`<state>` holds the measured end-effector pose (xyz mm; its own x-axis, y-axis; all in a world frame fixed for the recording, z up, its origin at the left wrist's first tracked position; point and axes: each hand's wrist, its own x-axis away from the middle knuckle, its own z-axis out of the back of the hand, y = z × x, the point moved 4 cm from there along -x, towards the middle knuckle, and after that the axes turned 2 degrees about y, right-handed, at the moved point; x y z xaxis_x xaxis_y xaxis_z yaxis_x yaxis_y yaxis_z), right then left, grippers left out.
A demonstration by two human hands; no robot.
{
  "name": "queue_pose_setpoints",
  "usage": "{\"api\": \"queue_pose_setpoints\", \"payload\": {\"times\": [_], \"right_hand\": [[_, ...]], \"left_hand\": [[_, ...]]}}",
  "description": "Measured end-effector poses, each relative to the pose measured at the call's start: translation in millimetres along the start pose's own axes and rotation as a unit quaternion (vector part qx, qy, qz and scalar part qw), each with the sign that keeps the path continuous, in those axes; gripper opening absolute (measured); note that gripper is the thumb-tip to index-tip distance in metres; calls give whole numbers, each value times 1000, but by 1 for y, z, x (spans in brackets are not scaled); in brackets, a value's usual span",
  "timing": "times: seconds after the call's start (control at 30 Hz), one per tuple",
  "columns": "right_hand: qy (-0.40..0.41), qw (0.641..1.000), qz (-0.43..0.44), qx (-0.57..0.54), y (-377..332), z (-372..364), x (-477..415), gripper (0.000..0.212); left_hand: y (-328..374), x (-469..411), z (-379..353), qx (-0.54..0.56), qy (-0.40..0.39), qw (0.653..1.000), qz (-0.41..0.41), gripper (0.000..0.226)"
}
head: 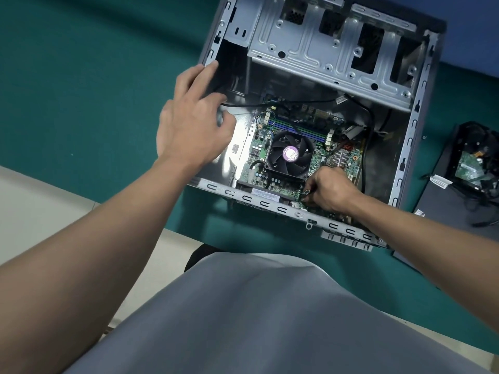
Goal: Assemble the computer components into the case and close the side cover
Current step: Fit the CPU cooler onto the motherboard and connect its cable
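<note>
Left of the fingers of the left hand (189,122) lies the green table (81,90). That hand hovers with fingers straight and spread apart, holding nothing. Its index tip touches the left rim of the one open case (270,204), and the other fingers reach over the case's interior. Just past those fingertips one black cable (297,101) runs rightward across the inside. Right of the fingers and below the cable, the single motherboard (258,143) lies flat on the case floor, with one black fan (289,155) on it. Beyond the cable is one grey metal drive cage (310,44).

Right of the fan, the right hand (332,191) rests at the near edge of the board. Its fingers are curled together and pinch a small dark piece (306,194), though what that piece is cannot be told. Well right of those fingers, outside the case, one hard drive (469,164) lies circuit side up on one dark flat panel (442,211), with loose wires around it.
</note>
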<state>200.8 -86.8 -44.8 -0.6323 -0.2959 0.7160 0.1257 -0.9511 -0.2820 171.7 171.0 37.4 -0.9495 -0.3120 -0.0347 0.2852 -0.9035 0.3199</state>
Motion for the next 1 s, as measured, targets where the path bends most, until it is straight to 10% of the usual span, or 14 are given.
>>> {"api": "queue_pose_setpoints", "payload": {"times": [1.0], "right_hand": [[16,996,28,85,-17,-1,10,26]], "left_hand": [[1,-1,1,-7,-3,1000,1,31]]}}
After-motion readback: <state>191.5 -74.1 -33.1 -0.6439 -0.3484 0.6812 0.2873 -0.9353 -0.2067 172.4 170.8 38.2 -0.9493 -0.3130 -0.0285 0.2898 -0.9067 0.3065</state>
